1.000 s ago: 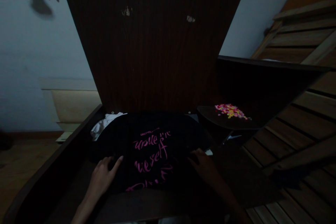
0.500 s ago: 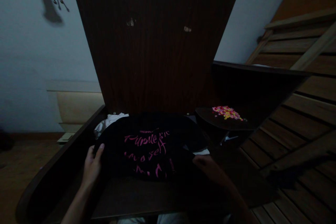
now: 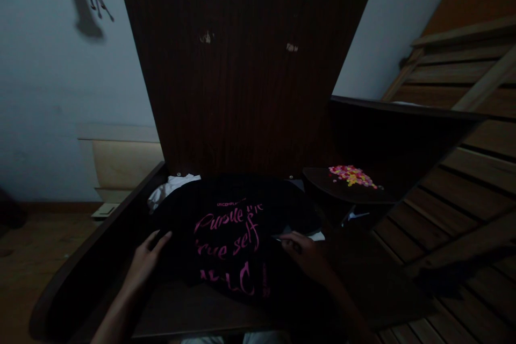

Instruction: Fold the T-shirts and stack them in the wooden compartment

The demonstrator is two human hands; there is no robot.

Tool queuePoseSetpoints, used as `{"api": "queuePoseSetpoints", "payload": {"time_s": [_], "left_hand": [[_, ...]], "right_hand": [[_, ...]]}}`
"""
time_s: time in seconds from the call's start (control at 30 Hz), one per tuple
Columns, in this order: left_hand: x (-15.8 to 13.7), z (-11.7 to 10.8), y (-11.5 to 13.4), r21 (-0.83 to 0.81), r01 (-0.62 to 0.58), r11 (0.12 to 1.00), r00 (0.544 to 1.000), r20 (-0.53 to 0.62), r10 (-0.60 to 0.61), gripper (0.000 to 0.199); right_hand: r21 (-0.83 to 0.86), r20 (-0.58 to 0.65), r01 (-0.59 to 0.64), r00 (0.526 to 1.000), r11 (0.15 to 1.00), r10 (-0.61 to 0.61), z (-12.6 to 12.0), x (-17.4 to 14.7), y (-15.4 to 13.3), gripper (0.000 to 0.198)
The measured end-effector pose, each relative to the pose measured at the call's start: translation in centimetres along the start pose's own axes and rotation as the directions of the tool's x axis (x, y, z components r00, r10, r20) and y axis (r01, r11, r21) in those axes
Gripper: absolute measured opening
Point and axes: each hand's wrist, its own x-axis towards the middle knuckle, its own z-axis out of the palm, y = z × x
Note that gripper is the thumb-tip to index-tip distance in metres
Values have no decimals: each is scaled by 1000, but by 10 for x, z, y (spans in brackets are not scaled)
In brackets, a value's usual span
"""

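I log the shirt (image 3: 226, 234) print-up on the bench (image 3: 173, 309), left hand (image 3: 144, 258) at its left side and right hand (image 3: 307, 253) at its right, presumably set apart to tension it evenly, though in this gloom I cannot tell whether either grip is pinching cloth.
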Motion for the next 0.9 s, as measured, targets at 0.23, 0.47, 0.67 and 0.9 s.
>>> {"api": "queuePoseSetpoints", "payload": {"time_s": [0.23,0.47,0.67,0.9], "left_hand": [[0,3,4,-5,38,999,998,-45,-38,60],[-9,7,17,-132,103,986,989,-95,-116,59],[-2,1,12,-223,103,969,975,-172,-143,44],[10,-5,1,-255,134,958,983,-86,-161,31]], "right_hand": [[6,-22,22,1000,1000,-22,42,25,-19,21],[347,12,-118,993,930,121,46,31,-14,21],[468,-77,-206,959,859,272,-17,-5,24,34],[312,156,-364,931,878,331,-65,-54,47,35]]}}
